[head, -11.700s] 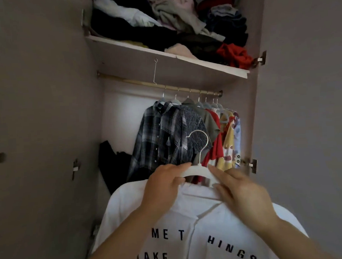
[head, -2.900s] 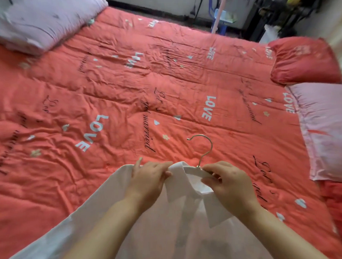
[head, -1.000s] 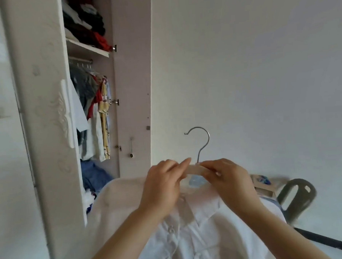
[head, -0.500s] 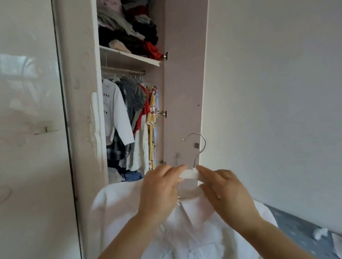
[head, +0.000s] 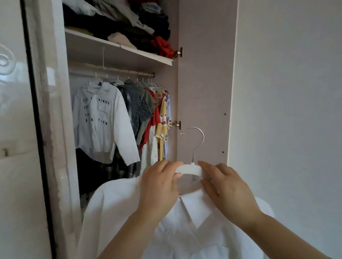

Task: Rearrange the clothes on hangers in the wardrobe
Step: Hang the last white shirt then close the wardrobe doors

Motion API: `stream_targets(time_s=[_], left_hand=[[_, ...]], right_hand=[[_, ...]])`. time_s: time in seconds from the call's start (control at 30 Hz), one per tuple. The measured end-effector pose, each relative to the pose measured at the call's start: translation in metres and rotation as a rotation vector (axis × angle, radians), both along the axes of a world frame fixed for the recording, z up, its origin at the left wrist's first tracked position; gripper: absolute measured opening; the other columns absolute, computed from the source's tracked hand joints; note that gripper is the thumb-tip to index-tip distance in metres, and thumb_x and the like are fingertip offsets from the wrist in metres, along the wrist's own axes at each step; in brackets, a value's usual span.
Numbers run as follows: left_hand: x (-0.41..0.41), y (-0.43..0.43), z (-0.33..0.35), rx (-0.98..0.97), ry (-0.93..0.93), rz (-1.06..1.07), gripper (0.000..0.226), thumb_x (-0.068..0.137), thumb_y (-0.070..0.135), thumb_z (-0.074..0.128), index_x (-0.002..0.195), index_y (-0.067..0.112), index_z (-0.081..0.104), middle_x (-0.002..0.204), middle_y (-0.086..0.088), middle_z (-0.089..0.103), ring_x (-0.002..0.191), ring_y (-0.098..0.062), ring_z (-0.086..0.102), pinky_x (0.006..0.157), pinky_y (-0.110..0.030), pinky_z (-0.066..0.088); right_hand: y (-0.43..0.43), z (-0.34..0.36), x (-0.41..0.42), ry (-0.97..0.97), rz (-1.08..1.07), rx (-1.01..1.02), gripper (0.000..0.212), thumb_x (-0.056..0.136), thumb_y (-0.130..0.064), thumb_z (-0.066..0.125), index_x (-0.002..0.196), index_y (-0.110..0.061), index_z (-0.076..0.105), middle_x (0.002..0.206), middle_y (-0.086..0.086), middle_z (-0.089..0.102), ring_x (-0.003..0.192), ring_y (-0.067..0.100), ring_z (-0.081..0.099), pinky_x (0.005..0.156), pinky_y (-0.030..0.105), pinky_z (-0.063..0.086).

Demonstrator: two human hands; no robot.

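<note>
Both hands grip one hanger [head: 189,169] in the head view: left hand [head: 159,187] and right hand [head: 226,187] flank its hook [head: 198,139], white shirt [head: 114,207] draped below. The rail [head: 111,70] runs crosswise up-left, nearer the left hand; its free space is probably leftmost.

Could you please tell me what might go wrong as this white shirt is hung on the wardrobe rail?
1. The left hand and right hand grip only the middle of the white hanger. The white shirt, open at the collar, could slide off a shoulder if tilted.
2. The rail is packed with hangers, so the hook might snag one or crush the lettered shirt.
</note>
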State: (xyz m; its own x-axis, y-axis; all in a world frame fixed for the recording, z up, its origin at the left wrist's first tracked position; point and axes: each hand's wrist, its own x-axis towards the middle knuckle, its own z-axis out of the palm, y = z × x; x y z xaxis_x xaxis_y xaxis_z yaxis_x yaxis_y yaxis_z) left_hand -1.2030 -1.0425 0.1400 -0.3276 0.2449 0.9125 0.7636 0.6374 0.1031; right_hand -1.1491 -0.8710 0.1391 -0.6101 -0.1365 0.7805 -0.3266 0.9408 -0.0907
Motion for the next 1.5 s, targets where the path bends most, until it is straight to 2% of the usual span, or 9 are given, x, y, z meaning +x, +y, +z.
stream_targets(time_s=[0.13,0.33,0.43,0.53,0.7,0.87,0.97,1.2,1.5], left_hand=[[-0.078,0.0,0.006,-0.001,0.014,0.074,0.026,0.072,0.0,0.069,0.095,0.01,0.068,0.079,-0.002,0.065,0.068,-0.024,0.061,0.059,-0.038,0.049],[-0.192,-0.002,0.016,0.019,-0.029,0.234,0.029,0.075,0.001,0.066,0.101,0.014,0.068,0.086,-0.001,0.065,0.076,-0.023,0.061,0.068,-0.036,0.044],[-0.241,-0.011,0.028,0.017,0.008,0.314,0.021,0.083,0.012,0.058,0.101,0.013,0.069,0.087,-0.001,0.066,0.076,-0.023,0.062,0.067,-0.037,0.048],[-0.284,-0.025,0.043,0.039,0.035,0.415,0.029,0.087,0.024,0.045,0.099,0.013,0.069,0.085,-0.001,0.067,0.075,-0.023,0.063,0.067,-0.037,0.048],[-0.354,-0.061,0.06,0.094,-0.014,0.499,0.025,0.083,0.007,0.058,0.105,0.011,0.069,0.095,-0.006,0.067,0.086,-0.027,0.063,0.078,-0.035,0.043],[-0.425,-0.11,0.082,0.095,0.009,0.539,0.026,0.085,0.006,0.06,0.108,0.014,0.067,0.095,-0.005,0.066,0.092,-0.026,0.06,0.083,-0.039,0.044],[-0.475,-0.149,0.098,0.121,0.032,0.575,0.026,0.086,0.007,0.059,0.109,0.018,0.066,0.096,-0.003,0.064,0.092,-0.024,0.059,0.085,-0.04,0.044],[-0.581,-0.233,0.155,0.28,0.054,0.606,0.022,0.084,0.012,0.062,0.103,0.02,0.068,0.098,0.001,0.065,0.094,-0.02,0.058,0.085,-0.035,0.044],[-0.659,-0.299,0.208,0.208,0.01,0.791,0.038,0.085,0.01,0.057,0.122,0.015,0.059,0.123,-0.002,0.059,0.113,-0.02,0.052,0.093,-0.022,0.035]], right_hand=[[0.008,0.002,-0.093,0.022,0.096,0.039,0.044,0.094,-0.033,0.048,0.137,-0.029,0.042,0.1,-0.006,0.053,0.088,0.015,0.054,0.063,0.021,0.036],[0.014,0.012,-0.236,0.01,0.261,0.091,0.05,0.094,-0.04,0.042,0.141,-0.041,0.025,0.108,-0.011,0.045,0.095,0.012,0.049,0.062,0.025,0.039],[0.009,0.027,-0.301,0.019,0.34,0.123,0.051,0.094,-0.041,0.042,0.141,-0.043,0.024,0.11,-0.013,0.047,0.099,0.01,0.049,0.065,0.023,0.039],[-0.006,0.045,-0.358,0.047,0.413,0.157,0.052,0.092,-0.039,0.043,0.141,-0.042,0.025,0.108,-0.01,0.047,0.098,0.012,0.05,0.065,0.026,0.04],[-0.045,0.068,-0.437,0.107,0.423,0.281,0.054,0.096,-0.045,0.031,0.145,-0.041,0.01,0.117,-0.01,0.043,0.102,0.012,0.05,0.068,0.027,0.042],[-0.097,0.093,-0.514,0.173,0.357,0.361,0.051,0.098,-0.045,0.026,0.145,-0.041,0.006,0.123,-0.01,0.039,0.101,0.012,0.053,0.062,0.024,0.036],[-0.138,0.113,-0.565,0.211,0.344,0.386,0.051,0.099,-0.042,0.027,0.145,-0.039,0.007,0.123,-0.008,0.039,0.102,0.016,0.054,0.067,0.027,0.042],[-0.24,0.174,-0.673,0.266,0.359,0.41,0.06,0.098,-0.023,0.035,0.147,-0.029,0.001,0.121,0.003,0.033,0.1,0.022,0.05,0.061,0.028,0.032],[-0.316,0.249,-0.762,0.228,0.317,0.404,0.06,0.089,-0.004,0.042,0.143,-0.018,0.02,0.126,0.013,0.034,0.104,0.032,0.053,0.063,0.034,0.037]])
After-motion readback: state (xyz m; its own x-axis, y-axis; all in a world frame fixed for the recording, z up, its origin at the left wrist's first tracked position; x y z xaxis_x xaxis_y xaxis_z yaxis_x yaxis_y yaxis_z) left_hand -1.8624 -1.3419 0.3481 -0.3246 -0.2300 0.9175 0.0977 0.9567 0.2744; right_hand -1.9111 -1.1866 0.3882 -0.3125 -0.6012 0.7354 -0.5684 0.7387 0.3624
